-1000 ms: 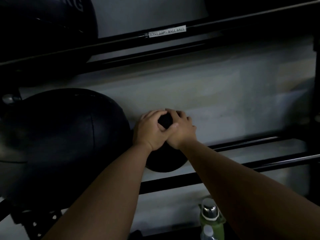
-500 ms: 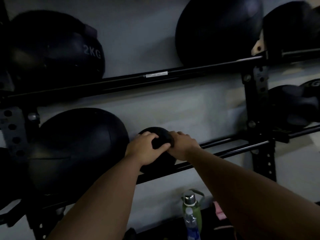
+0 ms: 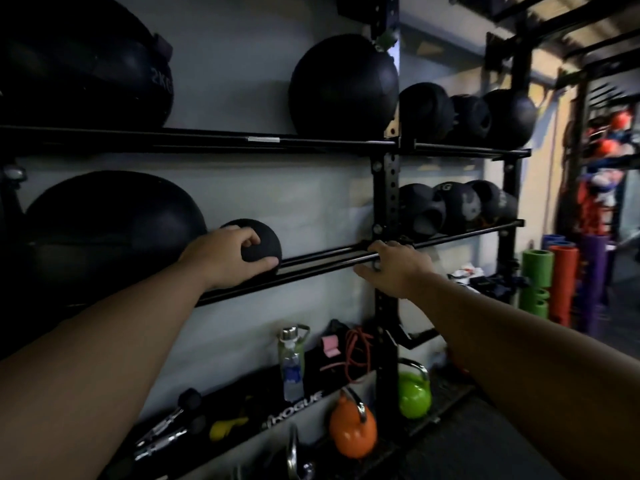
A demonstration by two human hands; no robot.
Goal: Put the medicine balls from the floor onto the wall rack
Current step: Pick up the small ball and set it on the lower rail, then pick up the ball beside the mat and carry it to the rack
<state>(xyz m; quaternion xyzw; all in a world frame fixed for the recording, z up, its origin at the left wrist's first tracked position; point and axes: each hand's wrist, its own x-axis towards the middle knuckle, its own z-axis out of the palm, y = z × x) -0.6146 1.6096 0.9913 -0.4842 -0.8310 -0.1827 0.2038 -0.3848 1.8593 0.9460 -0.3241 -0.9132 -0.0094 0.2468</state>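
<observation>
A small black medicine ball [image 3: 266,242] rests on the lower rails of the black wall rack [image 3: 325,263], right beside a large black ball [image 3: 110,230]. My left hand [image 3: 227,256] cups the small ball from the front, fingers wrapped over it. My right hand [image 3: 398,266] is off the ball, to the right, fingers spread over the front rail near the rack's upright post [image 3: 389,188]. Two more large black balls [image 3: 343,88] sit on the upper rails.
Smaller black balls [image 3: 464,209] fill both right-hand rack sections. Below are a water bottle [image 3: 292,365], an orange kettlebell [image 3: 351,431], a green kettlebell [image 3: 414,389], dumbbells [image 3: 173,420] and a red rope [image 3: 356,348]. Rolled green, orange and purple mats [image 3: 554,289] stand at right.
My right hand let go of the small ball and slid right along the rail. My left hand stays on the ball. My view pulled back and swung right.
</observation>
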